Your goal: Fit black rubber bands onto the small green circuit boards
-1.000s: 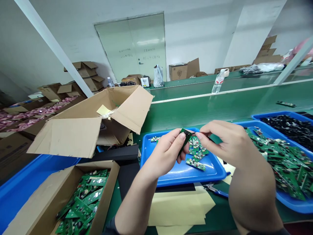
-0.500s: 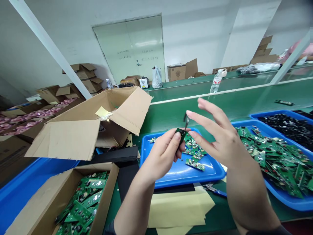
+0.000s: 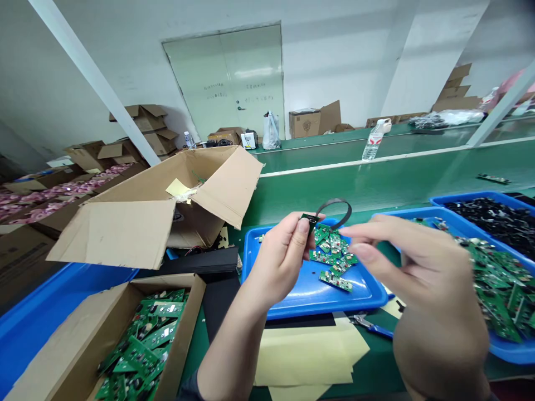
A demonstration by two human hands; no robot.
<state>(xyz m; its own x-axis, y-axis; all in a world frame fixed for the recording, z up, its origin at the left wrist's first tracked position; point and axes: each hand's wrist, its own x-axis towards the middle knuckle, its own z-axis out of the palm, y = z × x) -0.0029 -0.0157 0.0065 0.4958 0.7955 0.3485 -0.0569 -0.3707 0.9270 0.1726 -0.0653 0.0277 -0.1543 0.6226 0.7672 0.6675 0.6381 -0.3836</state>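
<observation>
Over the blue tray (image 3: 288,309), my left hand (image 3: 278,264) pinches a small dark green circuit board (image 3: 309,219) between thumb and fingers. From the board's upper edge a thin black strip (image 3: 349,209) curves out in a loop to the right. My right hand (image 3: 426,273) is just right of that loop, blurred, with index finger and thumb apart and nothing visible between them. Several green circuit boards (image 3: 334,253) lie in the tray behind the left hand.
A cardboard box of circuit boards (image 3: 194,301) stands at left, below a larger open carton (image 3: 112,234). At right are a blue bin of boards (image 3: 501,352) and a bin of black parts (image 3: 493,220). Blue-handled pliers (image 3: 376,327) lie beside yellow paper (image 3: 305,356). A bottle (image 3: 373,142) stands behind.
My right hand has moved right and down, away from the board. The black strip now shows as a wide loop. My left hand keeps hold of the board.
</observation>
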